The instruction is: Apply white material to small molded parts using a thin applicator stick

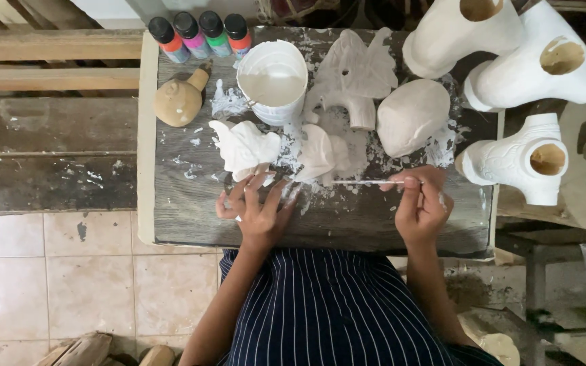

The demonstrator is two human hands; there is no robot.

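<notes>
My left hand (256, 210) rests on the grey wooden board (184, 217), fingers spread, fingertips touching the lower edge of a small white-painted figurine (242, 148). My right hand (420, 207) pinches a thin paint-covered brush (364, 181) that lies level, its tip pointing left toward a second white figurine (323, 154). A white bucket of white paint (272, 80) stands just behind the figurines.
Several small paint bottles (198, 34) line the board's back edge beside a tan unpainted piece (179, 100). A white bird-shaped carving (357, 71) and a rounded white form (412, 115) sit at right. Three large white hollow casts (537, 159) stand beyond the board's right edge.
</notes>
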